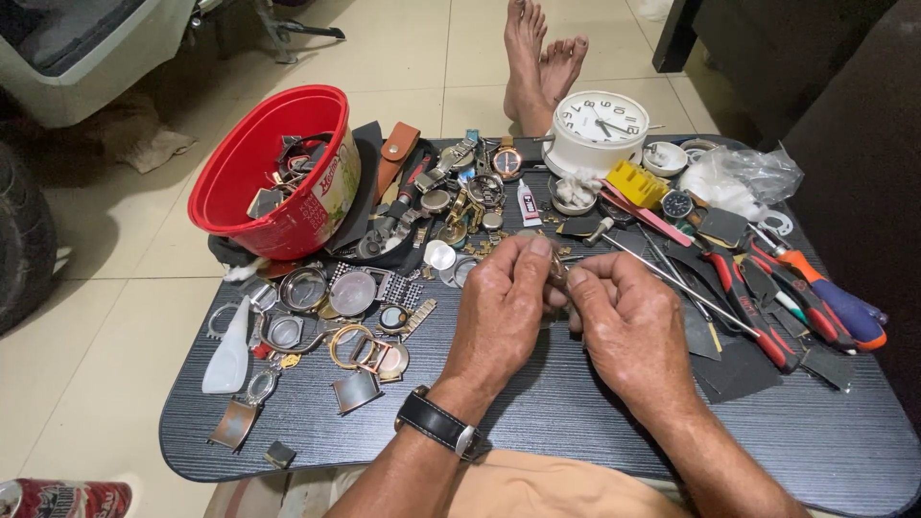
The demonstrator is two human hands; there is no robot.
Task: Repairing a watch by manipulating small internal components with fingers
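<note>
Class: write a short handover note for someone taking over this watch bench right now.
Left hand: pinching a small metal part, wristwatch on that wrist.
Right hand: fingertips on the same part.
Watch cases lie left of the hands, red bucket of parts behind them, screwdrivers at right, white clock at the back.
Done or left: cannot tell; the part is mostly hidden.

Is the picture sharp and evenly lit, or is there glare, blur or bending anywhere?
Head view: sharp and softly lit across the dark table; faint shadow under the left hand and right hand; bright sheen on the tile floor; the small part pinched between the fingers is too tiny to make out; edges bow slightly, a wide lens.
</note>
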